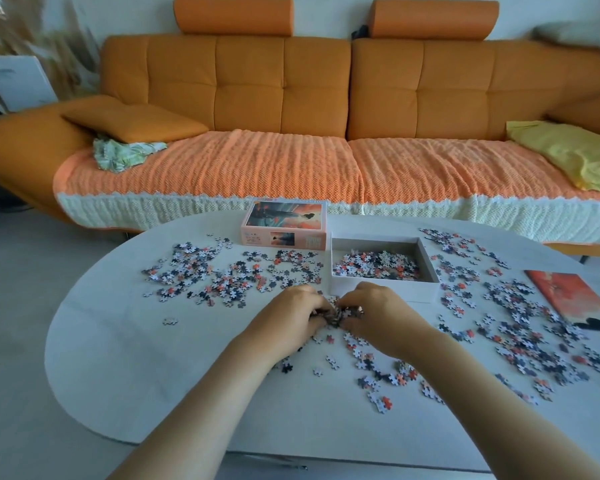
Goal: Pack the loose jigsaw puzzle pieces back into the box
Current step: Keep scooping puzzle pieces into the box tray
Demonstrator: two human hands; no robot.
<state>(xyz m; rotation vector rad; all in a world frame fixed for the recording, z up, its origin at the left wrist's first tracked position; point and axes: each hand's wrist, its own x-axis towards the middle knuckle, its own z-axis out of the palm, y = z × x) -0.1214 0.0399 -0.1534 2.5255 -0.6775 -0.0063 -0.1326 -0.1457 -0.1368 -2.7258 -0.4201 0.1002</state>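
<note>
Done: thin layer of packed pieces (374,265) in the open box tray (383,291); covers most of the floor, sits well below the rim.
Left to do: most of the job, by my read.
Left scatter (222,275): wide, on the bench (136,375) left of the tray, untouched.
Right scatter (527,327): bigger and denser, right of the tray, untouched.
Near scatter (378,372): thinner, beside the right forearm.
Stray piece (170,320): alone, well apart from the rest, far left.
Tray position: mid-bench, mouth up, just beyond the hands, between the two big scatters.
Lid (284,225): off, resting on the bench just behind and left of the tray.
Picture sheet (575,299): flat at the right edge of the bench, edge of the right scatter against its near side.
Left hand (291,315): palm down, fingers curled inward round the heap of pieces (336,315).
Right hand (378,313): mirrored, fingers curled onto the same heap from the other side.
Hands together: close, fingertips almost meeting across the heap, cupping it between them.
Heap height: looks down on the bench, just short of the tray's front wall; lifted or not, cannot tell.
Step in hand: likely gathering a scoop for a drop into the tray straight ahead.
Outlook: many such scoops needed, then lid on.
</note>
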